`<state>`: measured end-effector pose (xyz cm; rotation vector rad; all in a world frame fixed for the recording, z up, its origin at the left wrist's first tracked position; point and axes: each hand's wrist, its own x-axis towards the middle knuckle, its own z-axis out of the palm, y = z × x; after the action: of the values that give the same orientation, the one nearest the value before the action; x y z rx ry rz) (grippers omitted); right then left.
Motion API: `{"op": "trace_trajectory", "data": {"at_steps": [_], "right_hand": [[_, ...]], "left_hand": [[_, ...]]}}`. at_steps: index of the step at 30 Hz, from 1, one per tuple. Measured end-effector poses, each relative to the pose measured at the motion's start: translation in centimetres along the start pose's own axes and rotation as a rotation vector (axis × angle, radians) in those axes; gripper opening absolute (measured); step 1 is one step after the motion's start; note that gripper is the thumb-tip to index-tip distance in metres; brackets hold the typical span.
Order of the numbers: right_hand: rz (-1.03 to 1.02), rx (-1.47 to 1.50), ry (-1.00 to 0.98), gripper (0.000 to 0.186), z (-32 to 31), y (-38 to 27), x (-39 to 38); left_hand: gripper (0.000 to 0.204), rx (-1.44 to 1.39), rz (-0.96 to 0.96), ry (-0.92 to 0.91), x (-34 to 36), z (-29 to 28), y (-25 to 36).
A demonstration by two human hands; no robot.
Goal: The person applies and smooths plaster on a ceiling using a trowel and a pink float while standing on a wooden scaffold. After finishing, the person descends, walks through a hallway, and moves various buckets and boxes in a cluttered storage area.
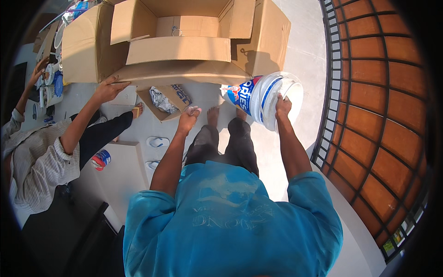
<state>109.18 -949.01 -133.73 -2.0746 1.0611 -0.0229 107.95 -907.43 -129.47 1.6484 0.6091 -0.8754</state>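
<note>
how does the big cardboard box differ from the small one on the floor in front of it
The big cardboard box is far larger than the small cardboard box. The big one looks nearly empty; the small one holds a crumpled printed bag. A co-worker's hand rests on the big one; nobody touches the small one. Both are brown with open flaps.

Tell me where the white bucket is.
In the head view the white bucket is right of centre, tilted, gripped at its rim by the right hand, just below the big cardboard box.

Open brown carton (184,46) ahead — blue-white labelled bucket (258,99) just right.
</note>
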Motion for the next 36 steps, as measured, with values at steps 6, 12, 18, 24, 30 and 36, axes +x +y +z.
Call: {"op": "trace_trajectory", "data": {"at_steps": [6,12,18,24,30,36], "right_hand": [[0.222,-0.345,0.084,0.042,3.2,7.2,6.3],[0.263,-0.272,0.114,0.043,3.3,9.3,12.1],[0.142,-0.390,0.117,0.038,6.4,9.1,17.4],[0.230,-0.389,-0.028,0.037,11.5,5.6,19.3],[0.004,-0.349,-0.277,0.052,12.8,4.7,18.7],[-0.413,-0.666,-0.351,0.024,8.6,5.4,15.1]], "left_hand": [[0.039,-0.401,-0.226,0.500,-9.3,-4.9,-11.4],[0.040,-0.122,-0.471,0.467,-17.6,0.6,-17.1],[0.044,0.018,-0.492,0.246,-18.0,4.8,-15.8],[0.048,-0.037,-0.472,0.378,-19.0,4.9,-13.2],[0.043,-0.059,-0.478,0.435,-20.0,7.4,-13.5],[0.032,-0.029,-0.352,0.504,-22.1,9.9,-15.9]]}}
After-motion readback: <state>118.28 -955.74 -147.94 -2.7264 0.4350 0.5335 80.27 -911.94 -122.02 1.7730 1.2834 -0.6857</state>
